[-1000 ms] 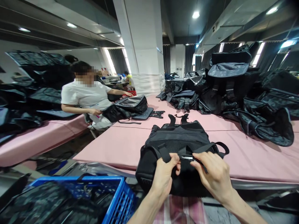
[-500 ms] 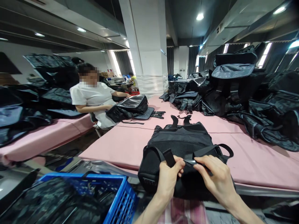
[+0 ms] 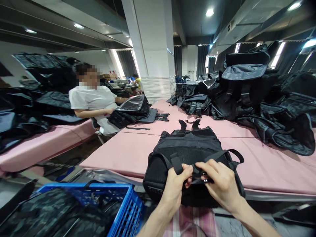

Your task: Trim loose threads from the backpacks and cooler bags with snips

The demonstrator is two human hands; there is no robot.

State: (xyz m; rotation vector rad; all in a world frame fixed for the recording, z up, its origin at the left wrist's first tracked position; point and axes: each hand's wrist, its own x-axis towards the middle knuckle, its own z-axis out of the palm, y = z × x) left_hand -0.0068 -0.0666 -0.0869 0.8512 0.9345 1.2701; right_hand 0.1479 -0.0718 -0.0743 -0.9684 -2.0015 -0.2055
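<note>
A black backpack (image 3: 187, 141) lies at the near edge of the pink-covered table, right in front of me. My left hand (image 3: 176, 184) is closed, thumb against fingers, on a black webbing strap (image 3: 176, 163) of the pack. Close beside it, my right hand (image 3: 221, 184) is closed round a small dark tool (image 3: 204, 177) with shiny spots, which looks like thread snips. Its fingertips also touch the dark webbing between both hands. Fingers and black fabric partly hide the tool and the strap end. Two shoulder straps (image 3: 182, 126) stick out at the pack's far end.
A blue crate (image 3: 128, 204) full of dark camouflage bags stands at lower left. Across the pink table (image 3: 123, 148), a co-worker in white (image 3: 92, 102) handles another black bag (image 3: 130, 110). Bags are piled on the right (image 3: 244, 72). A white pillar (image 3: 150, 49) rises behind.
The silver blade between my hands has gone from view. My right hand has turned and shifted slightly left, its fingers now nearer my left hand. The view has shifted slightly.
</note>
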